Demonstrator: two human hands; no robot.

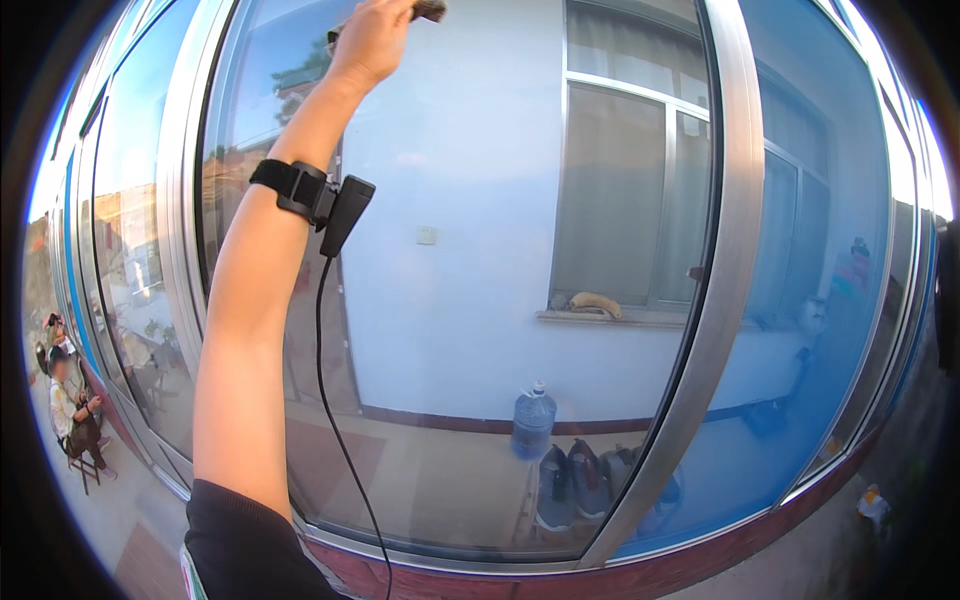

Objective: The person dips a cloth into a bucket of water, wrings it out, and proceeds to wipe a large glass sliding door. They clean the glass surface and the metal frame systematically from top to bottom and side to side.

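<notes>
My left hand (373, 45) is raised to the top edge of the view, in front of a large glass pane (465, 300) in a metal frame. Its fingers are closed around a dark, cloth-like thing (430, 10), which shows on both sides of the hand and is partly cut off by the view's edge. Whether it touches the glass I cannot tell. A black strap (274, 175) around my left forearm carries a black device (348, 216), from which a cable (322, 360) hangs down. My right hand is out of view.
A wide metal upright (739, 150) divides this pane from a bluish one (795, 300). Behind the glass are a water jug (534, 421), several shoes (555, 487) and a window sill (622, 318). A person (71, 409) sits on a stool at far left.
</notes>
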